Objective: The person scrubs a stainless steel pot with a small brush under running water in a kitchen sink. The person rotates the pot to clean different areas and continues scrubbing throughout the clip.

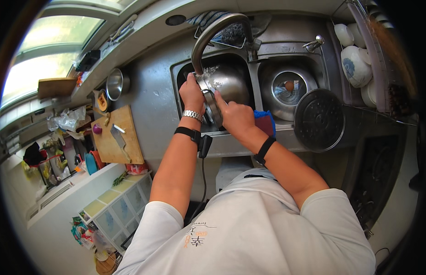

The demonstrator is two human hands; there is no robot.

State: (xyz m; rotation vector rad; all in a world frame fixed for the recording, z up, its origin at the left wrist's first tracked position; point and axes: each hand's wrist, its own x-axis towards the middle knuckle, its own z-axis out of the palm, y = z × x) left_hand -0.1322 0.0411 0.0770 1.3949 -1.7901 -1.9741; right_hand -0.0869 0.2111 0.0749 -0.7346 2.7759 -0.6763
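Observation:
A large stainless-steel pot (pixel 230 80) lies tilted on its side in the left sink basin, under the curved faucet (pixel 199 44). Pale residue or suds show on its upper surface. My left hand (pixel 193 94) grips the pot's rim side, thumb up. My right hand (pixel 235 115) is at the same rim, index finger extended along it; a small pale thing shows by the fingertip, too hidden to name. A blue-edged dark red cloth (pixel 266 123) lies over the sink's front edge beside my right wrist. In the right basin a metal bowl (pixel 280 87) holds an egg-like brown object (pixel 288 86).
A round dark lid (pixel 319 120) leans at the right basin's front corner. Bowls (pixel 357 67) stand in a rack at right. At left are a wooden cutting board (pixel 130 120) with a cleaver (pixel 119 139), a purple onion (pixel 97 128) and a steel bowl (pixel 117 84).

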